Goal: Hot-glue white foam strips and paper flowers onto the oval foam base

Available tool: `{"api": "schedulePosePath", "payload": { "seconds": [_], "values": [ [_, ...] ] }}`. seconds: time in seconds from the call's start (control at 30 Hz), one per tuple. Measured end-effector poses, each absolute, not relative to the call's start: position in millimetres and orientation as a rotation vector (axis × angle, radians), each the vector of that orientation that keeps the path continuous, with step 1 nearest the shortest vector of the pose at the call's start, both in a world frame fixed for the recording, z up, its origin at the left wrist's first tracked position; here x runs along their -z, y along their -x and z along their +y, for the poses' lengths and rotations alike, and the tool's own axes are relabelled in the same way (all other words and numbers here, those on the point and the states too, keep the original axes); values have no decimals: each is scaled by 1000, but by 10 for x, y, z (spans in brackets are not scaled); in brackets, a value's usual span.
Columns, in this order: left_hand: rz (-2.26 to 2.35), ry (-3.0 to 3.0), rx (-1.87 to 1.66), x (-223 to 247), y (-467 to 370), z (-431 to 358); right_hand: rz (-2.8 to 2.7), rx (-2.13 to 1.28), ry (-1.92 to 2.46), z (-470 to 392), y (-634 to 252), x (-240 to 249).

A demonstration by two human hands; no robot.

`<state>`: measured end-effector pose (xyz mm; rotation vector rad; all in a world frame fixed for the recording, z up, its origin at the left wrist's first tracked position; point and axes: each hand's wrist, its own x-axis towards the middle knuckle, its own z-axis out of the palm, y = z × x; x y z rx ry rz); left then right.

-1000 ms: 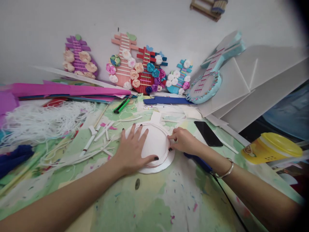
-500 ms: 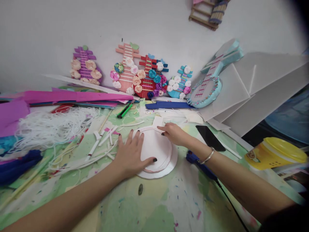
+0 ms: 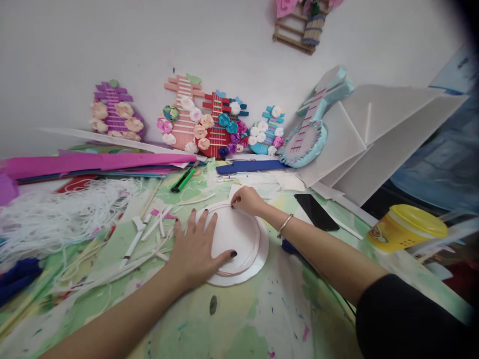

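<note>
A round white disc (image 3: 245,237), like foam board, lies on the table in front of me, with a slightly larger white disc showing beneath it at the lower right. A thin pinkish line runs round the upper disc's rim, and a white tab extends from its far side. My left hand (image 3: 196,247) rests flat on the disc's left part, fingers spread. At the disc's far edge, my right hand (image 3: 247,200) has its thumb and index finger pinched together against the rim; what lies between them is too small to make out. A blue tool (image 3: 290,247) with a black cord is partly hidden under my right forearm.
White string (image 3: 90,209) and cut white strips (image 3: 160,224) lie at left. A green cutter (image 3: 185,178) is behind the disc. Decorated lute-shaped crafts (image 3: 183,119) lean on the wall. To the right are a black phone (image 3: 316,212) and a yellow tub (image 3: 407,227).
My right hand has moved left along the disc's far rim, and its fingertips are now pinched there. The left hand stays flat on the disc. The camera view has shifted a little.
</note>
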<state>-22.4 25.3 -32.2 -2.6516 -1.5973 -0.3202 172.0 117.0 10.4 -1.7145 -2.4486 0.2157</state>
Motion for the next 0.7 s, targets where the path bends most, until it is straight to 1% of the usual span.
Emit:
{"api": "schedulePosePath", "payload": {
  "seconds": [0.13, 0.23, 0.43, 0.53, 0.63, 0.7],
  "values": [
    [-1583, 2645, 280, 306, 216, 251, -2435, -246, 1715, 1176, -1709, -118],
    [-1570, 2643, 255, 300, 217, 255, -2393, -199, 1684, 1033, -1766, -243],
    [-1563, 2631, 266, 312, 219, 264, -2228, 38, 1782, 155, -2279, -500],
    [-1563, 2621, 267, 319, 218, 265, -2138, 151, 1968, -368, -2562, -427],
    [-1567, 2603, 258, 328, 221, 267, -2135, 307, 2193, -749, -2689, -253],
    [-1570, 2599, 246, 333, 223, 269, -2122, 313, 2277, -878, -2698, -137]
  ]
}}
